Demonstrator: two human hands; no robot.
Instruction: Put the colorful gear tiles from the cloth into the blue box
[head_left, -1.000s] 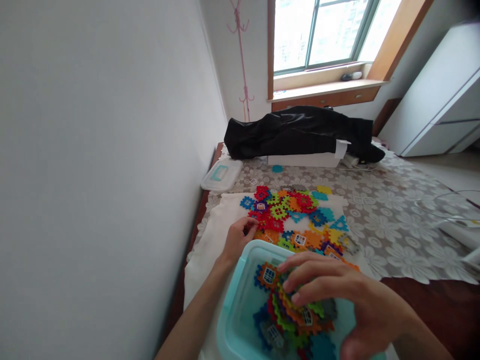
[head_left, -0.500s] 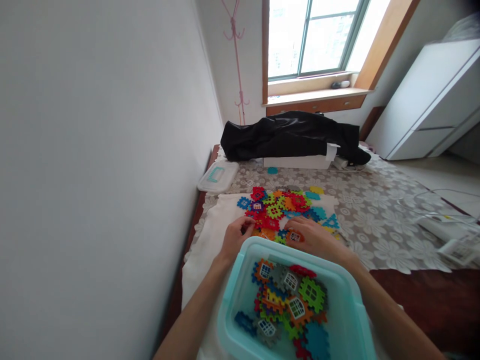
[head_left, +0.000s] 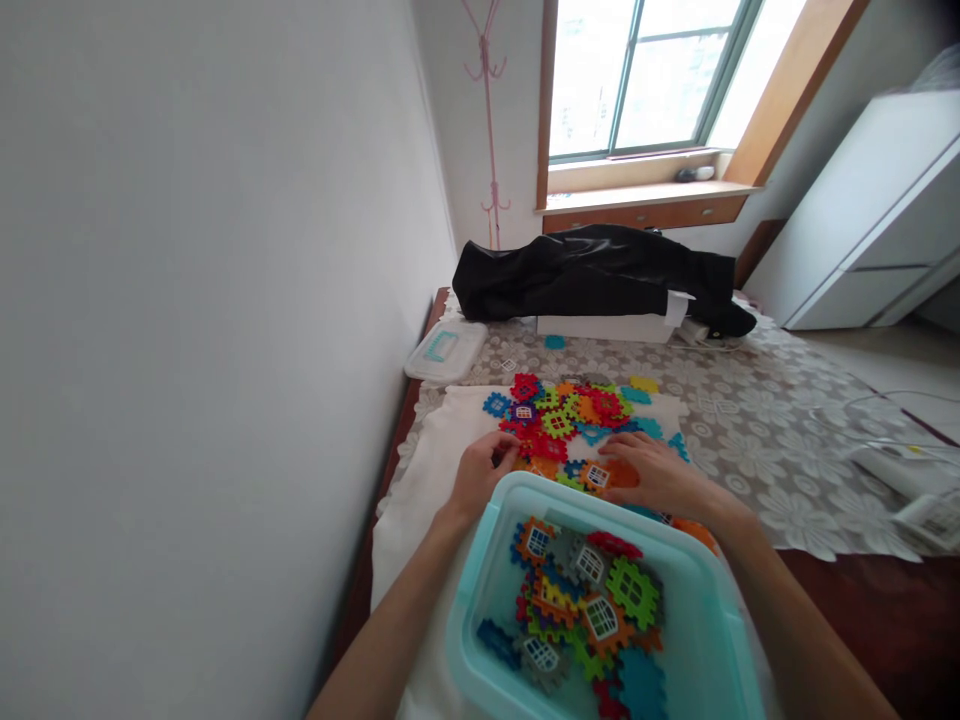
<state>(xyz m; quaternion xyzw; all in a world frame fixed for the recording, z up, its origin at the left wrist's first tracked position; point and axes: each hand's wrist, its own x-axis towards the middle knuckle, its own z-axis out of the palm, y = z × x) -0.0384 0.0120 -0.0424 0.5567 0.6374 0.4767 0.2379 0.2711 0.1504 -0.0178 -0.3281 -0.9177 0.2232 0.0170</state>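
Note:
A pile of colourful plastic building pieces, square and notched like gears, lies on a white cloth. My left hand is at the pile's left edge beside red pieces, its thumb and fingers curled together; whatever is between them is hidden. My right hand lies over the pile's right side, fingers stretched out and apart, touching an orange piece. Left of those fingers is an orange piece with a white window. Between my forearms stands a light turquoise tub holding more such pieces.
A clear lid with a turquoise handle lies near the wall at the far left. Behind the pile, a black cover drapes over a white box. A patterned lace cloth covers the surface, with cables at the right.
My right hand has slid right and its fingers have spread, uncovering the orange piece with the white window. My left hand stays at the red pieces. The view has shifted slightly.

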